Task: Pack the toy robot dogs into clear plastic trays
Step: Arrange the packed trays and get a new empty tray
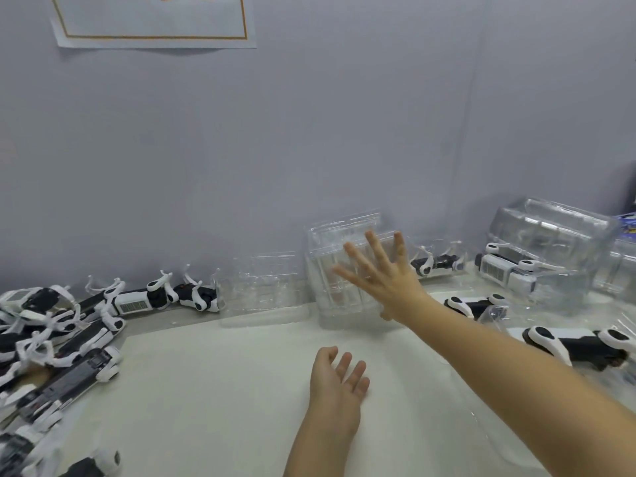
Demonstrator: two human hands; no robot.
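Right forearm (516,373) fills the lower right corner, closest to my lens, stretched out towards the back of the bench.

Grey wall (241,149) takes most of the view; a paper notice (155,29) is pinned high on the left.

Pale worktop (223,390) runs below it.

Heap of toy robot dogs (51,339), black and white, piled along the left edge, legs tangled. More dogs on the right (564,342), lying loose near the arm.

Stack of clear trays (557,235) far right, against the wall. One dog (506,273) sits just in front of it; I cannot tell whether it is seated in a tray.

Upright clear tray (330,270) at centre back, leaning on the wall. A second tray (261,287) just beside it on the left.

Right hand (382,280): fingers spread and straight, over the face of the upright tray. Contact or a small gap, I cannot tell. Nothing grasped.

Left hand (335,383): low over the worktop, fingers loosely curled, holding nothing. The hands are well apart.

Risks, as I judge them: the tray looks thin and only propped, so a flat push could slide it along the wall or tip it onto its neighbour. Clear plastic against a grey wall hides its edges, so a grasp could miss the rim. The tangled legs in the left heap may drag a second dog out with the first.
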